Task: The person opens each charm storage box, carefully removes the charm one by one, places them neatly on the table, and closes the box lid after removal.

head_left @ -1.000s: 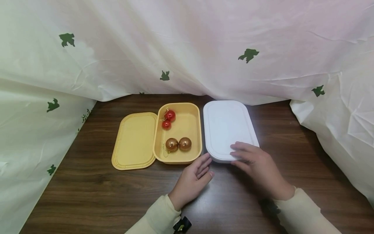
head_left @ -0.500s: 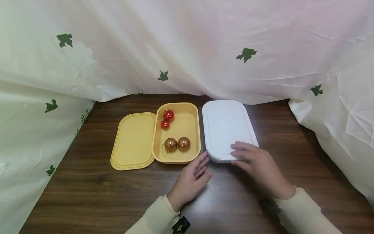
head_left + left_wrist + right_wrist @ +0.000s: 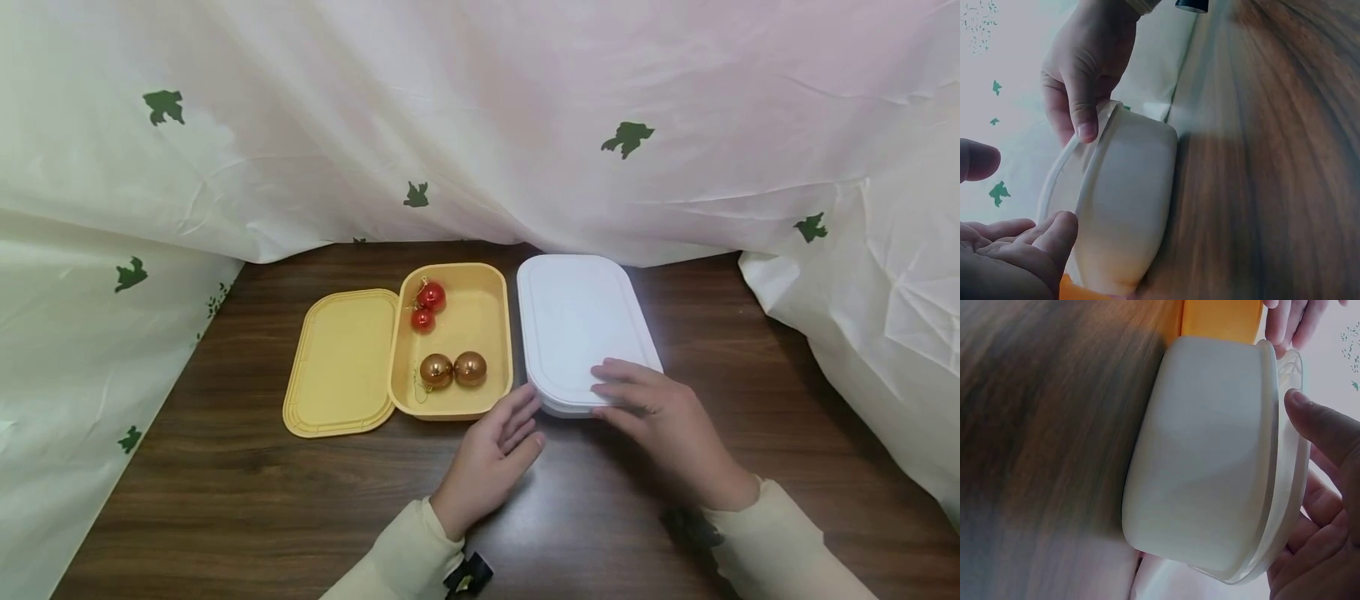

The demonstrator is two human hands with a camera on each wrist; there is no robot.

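A white lid (image 3: 581,321) lies over a white box (image 3: 1204,450) on the table. The lid's near edge stands slightly apart from the box rim, and a gap shows in both wrist views. My right hand (image 3: 667,425) pinches the lid at its near right part, with the thumb at the edge and the fingers over the top. Beside the near left corner, my left hand (image 3: 487,462) holds its fingers extended, the fingertips at the lid's edge. Whether they touch the lid or the box rim, I cannot tell. What the white box contains is hidden.
Left of the white box stands an uncovered yellow box (image 3: 483,312). In it lie two red baubles (image 3: 431,297) and two bronze baubles (image 3: 471,368). A yellow lid (image 3: 341,362) lies flat at its left. White cloth (image 3: 480,125) hangs behind the dark wooden table (image 3: 247,500).
The white lid's near edge has risen a little off the box, the right hand moving up slightly with it. The left fingertips have shifted a little upward at the corner. The baubles stay put.
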